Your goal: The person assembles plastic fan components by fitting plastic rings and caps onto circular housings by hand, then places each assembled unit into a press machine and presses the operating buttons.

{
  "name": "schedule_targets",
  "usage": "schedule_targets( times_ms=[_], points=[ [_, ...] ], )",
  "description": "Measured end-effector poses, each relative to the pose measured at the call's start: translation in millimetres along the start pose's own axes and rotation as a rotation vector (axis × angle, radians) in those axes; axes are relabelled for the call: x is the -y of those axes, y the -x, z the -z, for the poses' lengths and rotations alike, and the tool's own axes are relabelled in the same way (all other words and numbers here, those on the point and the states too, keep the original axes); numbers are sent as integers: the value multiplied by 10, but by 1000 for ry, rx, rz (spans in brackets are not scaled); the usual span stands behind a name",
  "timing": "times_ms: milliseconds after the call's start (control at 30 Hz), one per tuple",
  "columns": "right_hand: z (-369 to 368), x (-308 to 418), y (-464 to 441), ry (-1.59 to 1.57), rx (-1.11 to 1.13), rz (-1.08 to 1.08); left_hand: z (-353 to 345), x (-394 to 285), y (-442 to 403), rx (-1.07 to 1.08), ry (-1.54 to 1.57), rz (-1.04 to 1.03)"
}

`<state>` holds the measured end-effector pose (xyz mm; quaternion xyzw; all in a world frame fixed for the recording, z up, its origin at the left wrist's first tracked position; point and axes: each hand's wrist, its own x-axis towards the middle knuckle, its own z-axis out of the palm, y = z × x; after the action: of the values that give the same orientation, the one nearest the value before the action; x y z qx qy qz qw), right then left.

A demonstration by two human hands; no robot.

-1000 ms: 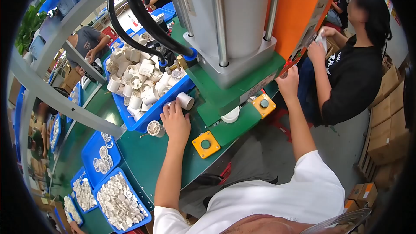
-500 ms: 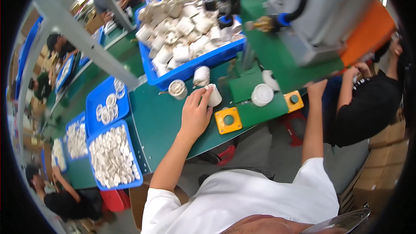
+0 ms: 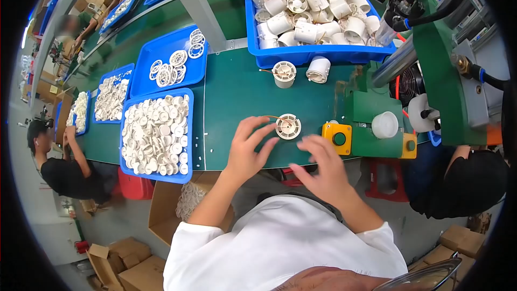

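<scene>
A round white plastic housing (image 3: pixel 288 127) stands on the green table between my hands, its spoked end facing up and a thin orange wire sticking out to the left. My left hand (image 3: pixel 249 150) is beside it with thumb and fingers apart, the fingertips close to its left edge; whether they touch I cannot tell. On the near right side, my right hand (image 3: pixel 326 171) hovers with spread, slightly blurred fingers, holding nothing. Farther back, one similar housing (image 3: pixel 284 75) stands upright and another housing (image 3: pixel 318 70) lies tipped over.
Behind is a blue bin (image 3: pixel 323 54) heaped with white housings. At right stand a press (image 3: pixel 449 70), a white round part (image 3: pixel 385 125) on its green fixture, and a yellow button box (image 3: pixel 337 138). Trays of white caps (image 3: pixel 156 134) and rings (image 3: pixel 171 69) lie left. Several people sit nearby.
The view has swung right. My right hand has come from the far right to the middle. The housing that was under my left hand now stands upright, and that hand has opened beside it.
</scene>
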<state>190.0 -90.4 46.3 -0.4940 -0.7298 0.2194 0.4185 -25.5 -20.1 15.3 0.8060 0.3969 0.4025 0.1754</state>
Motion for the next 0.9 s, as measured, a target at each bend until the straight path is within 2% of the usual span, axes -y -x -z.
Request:
schedule_targets(
  times_ms=[67,133,200,300,333,400,433,500,567,700,767,833,867,900],
  points=[
    [-228,21,-224,131,-38,-33,-46,43,-65,-132,28,70],
    [-371,-58,-379,257,-74,-55,-87,77,-181,-133,4,72],
    [-491,-138,-462,245,66,-290,-60,130,-217,-129,-25,72],
    [-467,-155,-522,224,93,-191,-25,243,-203,73,124,161],
    [-440,-167,-555,224,98,-173,12,243,-204,-26,117,111],
    [-372,-161,-556,36,229,-17,125,237,-168,-55,128,125],
    [-350,-151,-580,31,234,-13,168,237,-144,-75,150,142],
    [-331,-123,-623,-70,440,50,222,271,-150,-77,124,146],
    [-359,-117,-642,-65,464,59,238,317,-134,-83,101,151],
    [-377,-113,-685,-49,505,55,141,533,88,-15,107,311],
    [-369,-80,-717,-24,538,79,142,468,200,36,22,303],
    [-339,-12,-779,69,578,104,191,364,252,-109,77,323],
    [-297,84,-841,137,586,151,285,310,270,-115,68,326],
    [-268,178,-939,133,585,153,410,238,270,-214,-23,323]
  ],
)
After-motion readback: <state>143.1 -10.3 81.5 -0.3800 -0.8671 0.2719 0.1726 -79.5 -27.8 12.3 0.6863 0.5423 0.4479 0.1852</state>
